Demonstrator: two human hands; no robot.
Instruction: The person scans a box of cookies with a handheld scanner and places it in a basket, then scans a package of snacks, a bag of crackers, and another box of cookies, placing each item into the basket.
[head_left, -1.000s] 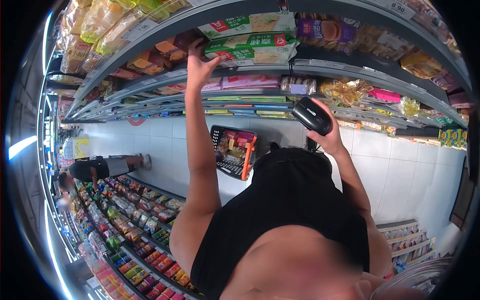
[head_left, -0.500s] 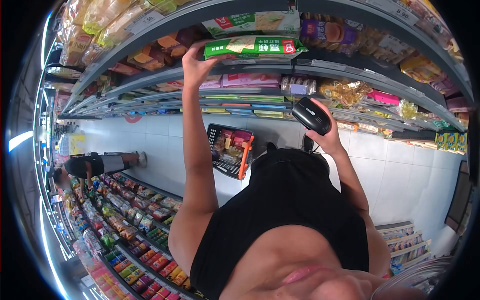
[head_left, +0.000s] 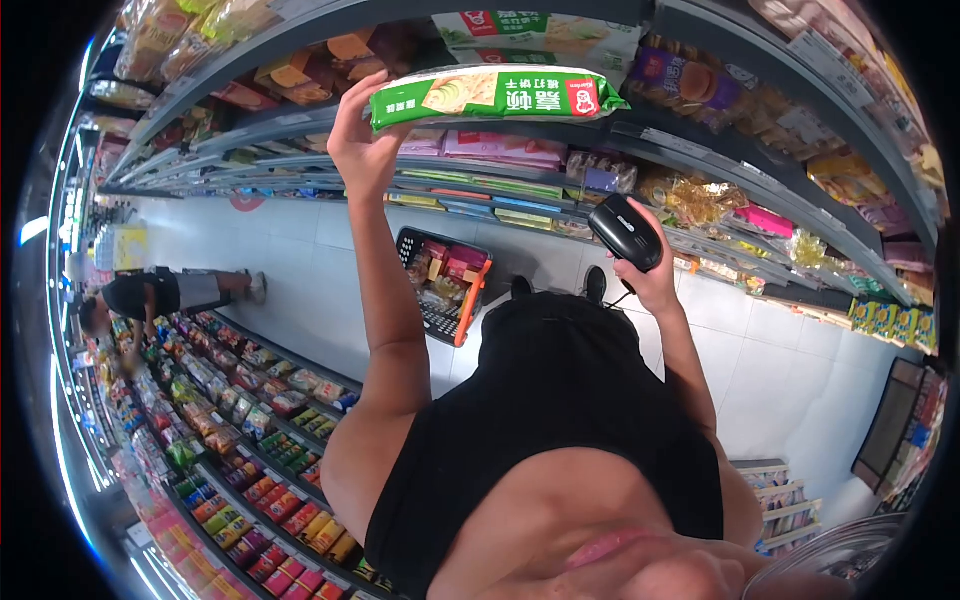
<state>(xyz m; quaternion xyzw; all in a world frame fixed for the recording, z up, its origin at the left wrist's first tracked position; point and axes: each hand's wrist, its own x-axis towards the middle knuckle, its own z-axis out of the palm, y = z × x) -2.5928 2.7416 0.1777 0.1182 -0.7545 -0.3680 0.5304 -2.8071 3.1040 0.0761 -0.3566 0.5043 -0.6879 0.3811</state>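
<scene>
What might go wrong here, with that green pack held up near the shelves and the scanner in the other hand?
1. The left hand has its grip on only one end of the green pack, so the long free end might slip and fall toward the basket on the floor.
2. The pack is close to the shelf edge and may knock packets there.
3. The right hand holds the scanner well below the pack, so a scan might miss.
</scene>
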